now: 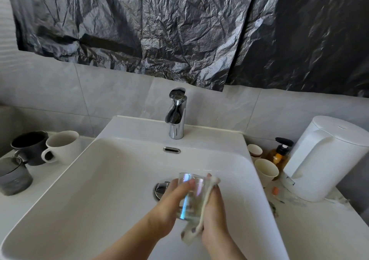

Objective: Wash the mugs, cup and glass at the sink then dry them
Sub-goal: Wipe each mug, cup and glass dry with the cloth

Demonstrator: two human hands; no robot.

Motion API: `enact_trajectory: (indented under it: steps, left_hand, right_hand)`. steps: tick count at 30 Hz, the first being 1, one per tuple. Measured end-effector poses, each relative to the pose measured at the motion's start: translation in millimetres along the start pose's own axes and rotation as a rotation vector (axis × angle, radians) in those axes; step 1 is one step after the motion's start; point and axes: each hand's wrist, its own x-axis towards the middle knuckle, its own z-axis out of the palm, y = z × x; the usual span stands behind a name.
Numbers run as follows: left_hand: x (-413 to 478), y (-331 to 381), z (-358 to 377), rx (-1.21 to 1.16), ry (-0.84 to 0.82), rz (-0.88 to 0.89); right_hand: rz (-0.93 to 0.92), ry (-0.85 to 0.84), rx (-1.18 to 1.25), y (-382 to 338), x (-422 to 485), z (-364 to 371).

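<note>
Both hands meet over the sink (83, 180), low and right of its middle. The left hand (169, 204) curls round the near-left wall of the glass (189, 196), and the right hand (213, 219) presses a pale cloth (192, 233) against the glass's right side, fingers wrapped over the fabric. The glass lies between the 2 palms with its long axis running from the base, nearest the person, up and away to the rim, which points toward the faucet (176, 116). It looks empty, and no water runs from the spout. The wiping seems to depend on the left hand turning the glass while the right hand, already against it, keeps the cloth on the wall or pushes it into the mouth. On the table (24, 210) to the left, well clear of the hands, stand a black mug (30, 146), a white mug (63, 146) touching it and a grey cup (12, 176). The white mug looks empty; the black mug's inside is too dark to tell. On the right stand 2 empty-looking paper cups (266, 171).
</note>
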Motion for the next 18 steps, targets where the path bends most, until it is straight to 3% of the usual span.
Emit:
enact_trajectory:
  steps: [3, 5, 7, 9, 11, 16, 18]
  left_hand:
    - [3, 4, -6, -0.074, -0.004, -0.005]
    - [1, 6, -7, -0.048, -0.036, -0.009]
    - [2, 5, -6, -0.042, -0.039, -0.026]
    - [3, 3, -2, -0.021, 0.003, -0.035]
    - [1, 1, 3, -0.016, 0.015, -0.042]
    - [1, 3, 0, -0.069, 0.110, 0.024]
    - [1, 4, -4, -0.061, 0.096, 0.023]
  right_hand:
    - [-0.302, -0.078, -0.297, 2, -12, 6]
    - [-0.419, -0.063, -0.360, 6, -11, 6]
    - [-0.283, 0.009, -0.171, -4, -11, 5]
    - [-0.035, 0.040, 0.004, -15, -9, -1]
    - [0.069, 0.055, -0.004, -17, -9, -3]
    - [-0.312, -0.063, -0.212, 2, -10, 4]
    - [-0.307, -0.042, -0.169, 0, -9, 4]
